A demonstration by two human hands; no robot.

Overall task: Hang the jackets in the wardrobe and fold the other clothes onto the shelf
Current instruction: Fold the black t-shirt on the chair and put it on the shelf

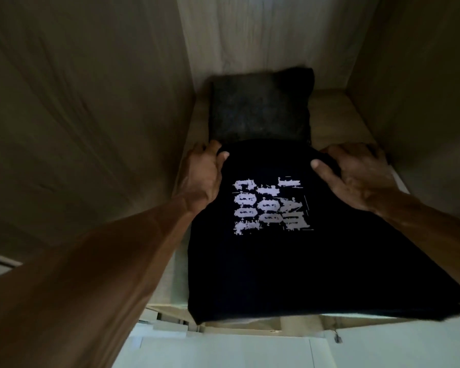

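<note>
A folded black T-shirt (276, 261) is held flat over the shelf (337, 115) inside the wardrobe, with its near edge hanging out past the front of the shelf. Its far left corner is gripped by the left hand (202, 173) and its far right corner by the right hand (356, 173). On each side the thumb is laid on top of the cloth and the fingers are curled round the edge, so both grips are closed on the shirt. A dark grey folded garment (260, 107) is already placed at the back of the shelf, and the far edge of the T-shirt is touching it or just in front of it.

To do this step well, the shirt should be slid forward level, so that the fold is not opened. It should be stopped against the grey garment and not pushed over it. The fingers should then be drawn out sideways from under the corners, and the top should be smoothed once.

A white, worn-looking print (271, 205) is seen on the upper face of the shirt, turned sideways to the camera. The letters are broken and the light is weak, so it possibly shows three short words, but they cannot be read with certainty. No brand tag is visible.
</note>
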